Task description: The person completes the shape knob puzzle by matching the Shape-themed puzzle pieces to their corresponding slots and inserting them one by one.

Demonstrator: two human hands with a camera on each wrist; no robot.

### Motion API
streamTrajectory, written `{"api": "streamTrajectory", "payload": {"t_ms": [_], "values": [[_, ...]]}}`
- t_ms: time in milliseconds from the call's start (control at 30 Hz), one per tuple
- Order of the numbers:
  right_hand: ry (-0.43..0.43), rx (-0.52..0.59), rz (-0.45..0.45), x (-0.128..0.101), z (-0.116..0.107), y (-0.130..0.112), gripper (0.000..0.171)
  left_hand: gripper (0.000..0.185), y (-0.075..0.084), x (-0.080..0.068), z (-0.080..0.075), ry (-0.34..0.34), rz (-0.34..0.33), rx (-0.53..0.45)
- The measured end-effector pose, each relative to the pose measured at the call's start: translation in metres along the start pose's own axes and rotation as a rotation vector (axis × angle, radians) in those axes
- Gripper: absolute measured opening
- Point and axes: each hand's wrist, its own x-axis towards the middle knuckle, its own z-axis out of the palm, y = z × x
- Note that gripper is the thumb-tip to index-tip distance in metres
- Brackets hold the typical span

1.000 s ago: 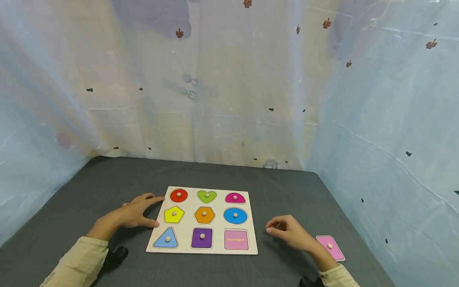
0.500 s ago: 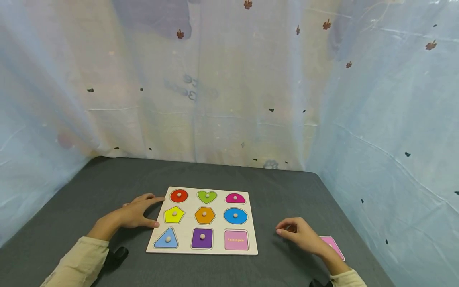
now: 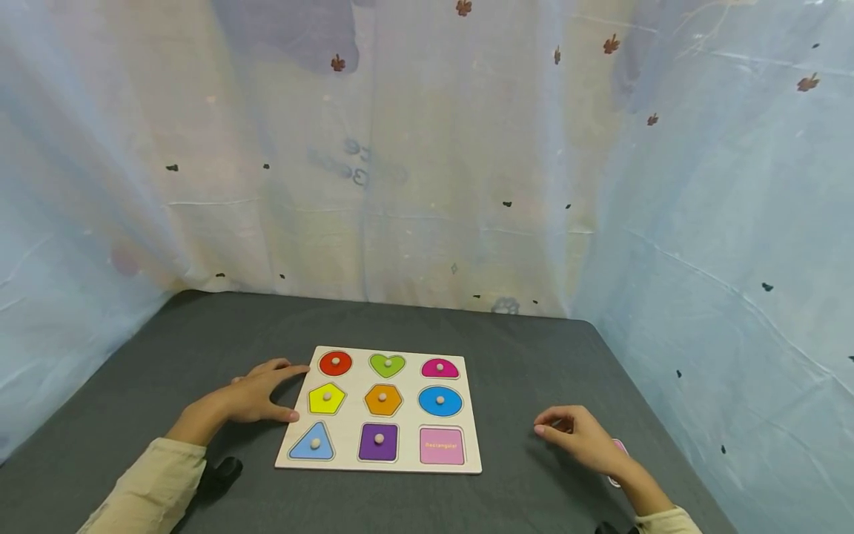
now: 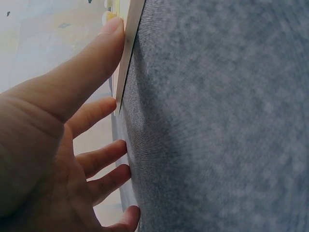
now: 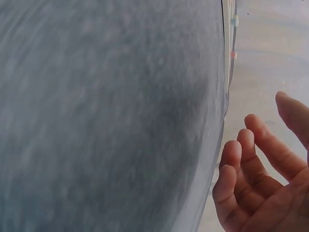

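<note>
A pale wooden shape-puzzle board (image 3: pixel 343 430) lies flat on the dark table. My left hand (image 3: pixel 250 398) rests at its left side, thumb and index fingertip touching the edge, fingers spread. In the left wrist view the thumb (image 4: pixel 91 58) lies against the board's rim. Knobbed pieces fill most recesses, among them a purple square (image 3: pixel 378 443) and a blue oval (image 3: pixel 440 401). The lower right recess (image 3: pixel 442 446), pink and lettered "Rectangular", has no piece in it. Right of the board hovers my right hand (image 3: pixel 579 437), loosely curled and holding nothing. It mostly hides a pink rectangular piece (image 3: pixel 620 446).
Dark grey cloth covers the table (image 3: pixel 520 356). A pale, patterned curtain (image 3: pixel 427 185) hangs behind it and along both sides. Black straps show at both wrists, such as the left strap (image 3: pixel 220 475).
My right hand has moved to the right, away from the board, and now covers most of the pink rectangular piece. My left hand keeps its place at the board's edge.
</note>
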Motion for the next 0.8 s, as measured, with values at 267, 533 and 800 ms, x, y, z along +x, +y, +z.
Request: {"api": "streamTrajectory", "payload": {"t_ms": [267, 533, 800], "values": [[0.014, -0.014, 0.032, -0.01, -0.012, 0.009, 0.024, 0.094, -0.001, 0.001, 0.0, -0.001, 0.008, 0.001], [0.025, -0.024, 0.075, -0.022, -0.021, 0.015, 0.026, 0.094, 0.0, -0.001, 0.0, 0.004, 0.016, -0.003], [0.027, -0.049, 0.117, -0.032, -0.031, 0.017, 0.028, 0.093, 0.003, -0.003, 0.0, 0.009, 0.008, -0.014]]}}
